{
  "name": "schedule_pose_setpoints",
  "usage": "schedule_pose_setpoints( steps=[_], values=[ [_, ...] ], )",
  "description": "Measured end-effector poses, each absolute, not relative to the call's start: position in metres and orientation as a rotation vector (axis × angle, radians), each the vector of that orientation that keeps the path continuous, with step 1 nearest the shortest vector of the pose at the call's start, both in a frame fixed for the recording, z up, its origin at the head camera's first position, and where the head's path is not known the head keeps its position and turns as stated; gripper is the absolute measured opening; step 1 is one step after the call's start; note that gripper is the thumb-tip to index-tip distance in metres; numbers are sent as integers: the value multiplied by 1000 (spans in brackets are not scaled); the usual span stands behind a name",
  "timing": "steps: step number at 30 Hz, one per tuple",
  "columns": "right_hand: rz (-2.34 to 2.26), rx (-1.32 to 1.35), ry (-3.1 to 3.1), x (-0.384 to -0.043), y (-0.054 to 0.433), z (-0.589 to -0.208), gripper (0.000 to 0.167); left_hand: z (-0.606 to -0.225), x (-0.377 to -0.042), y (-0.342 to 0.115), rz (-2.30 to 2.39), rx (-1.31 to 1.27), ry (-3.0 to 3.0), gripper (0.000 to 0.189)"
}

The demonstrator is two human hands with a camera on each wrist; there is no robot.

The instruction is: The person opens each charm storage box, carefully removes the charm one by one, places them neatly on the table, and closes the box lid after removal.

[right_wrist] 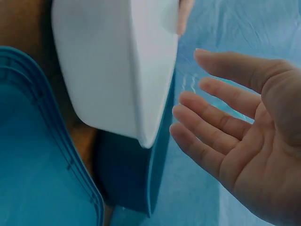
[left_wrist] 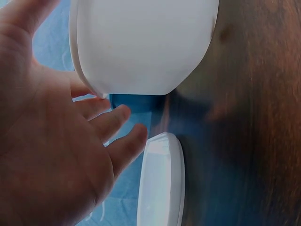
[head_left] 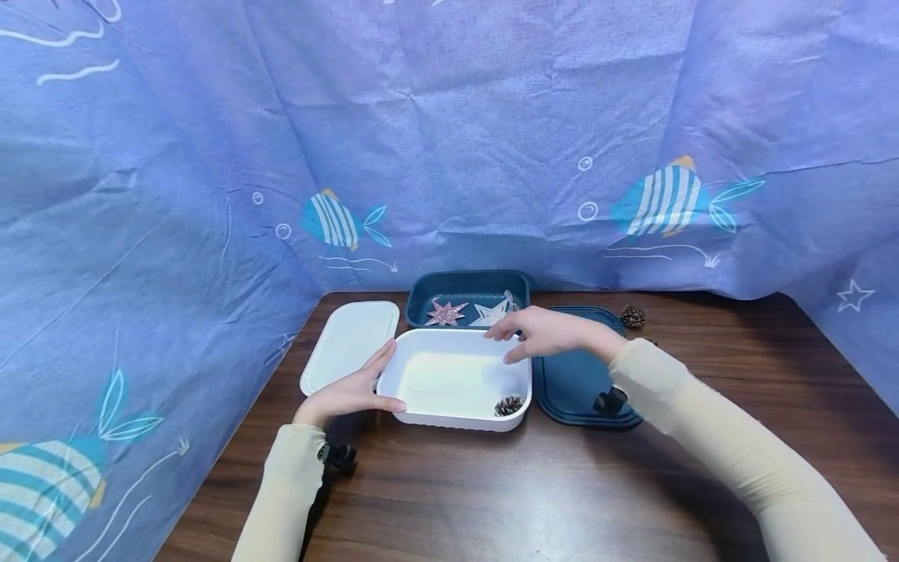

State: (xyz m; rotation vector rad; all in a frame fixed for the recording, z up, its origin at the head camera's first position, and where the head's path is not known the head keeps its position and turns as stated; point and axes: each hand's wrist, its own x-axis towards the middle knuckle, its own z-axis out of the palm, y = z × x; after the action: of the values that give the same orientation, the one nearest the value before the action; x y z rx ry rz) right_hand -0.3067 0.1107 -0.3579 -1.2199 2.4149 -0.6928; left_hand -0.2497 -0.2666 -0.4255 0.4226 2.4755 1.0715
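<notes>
A white rectangular container (head_left: pixel 449 420) stands in the middle of the table with a pine cone (head_left: pixel 509 405) in its near right corner. My left hand (head_left: pixel 353 388) rests at its left end, thumb at the near corner and fingers spread along the rim; in the left wrist view some fingertips touch the rim (left_wrist: pixel 74 52). Over the container's far right corner hovers my right hand (head_left: pixel 544 332), fingers loosely extended and holding nothing. Behind it, a dark blue container (head_left: pixel 469 279) holds a pink glittery star (head_left: pixel 446 314) and a white star (head_left: pixel 489 314), partly covered by the right hand.
A white lid (head_left: pixel 351 343) lies at the left, a dark blue lid (head_left: pixel 579 378) at the right, partly under my right forearm. Another pine cone (head_left: pixel 633 317) sits beyond it. A blue fish-print cloth (head_left: pixel 449 140) hangs behind and beside the wooden table (head_left: pixel 449 499).
</notes>
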Motion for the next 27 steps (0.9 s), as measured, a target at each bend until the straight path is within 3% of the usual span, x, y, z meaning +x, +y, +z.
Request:
schedule_pose_setpoints(
  steps=[27],
  values=[
    [-365, -1268, 2222, -280, 80, -390, 33, -423, -249, -263, 1056, 410, 2474, 117]
  ],
)
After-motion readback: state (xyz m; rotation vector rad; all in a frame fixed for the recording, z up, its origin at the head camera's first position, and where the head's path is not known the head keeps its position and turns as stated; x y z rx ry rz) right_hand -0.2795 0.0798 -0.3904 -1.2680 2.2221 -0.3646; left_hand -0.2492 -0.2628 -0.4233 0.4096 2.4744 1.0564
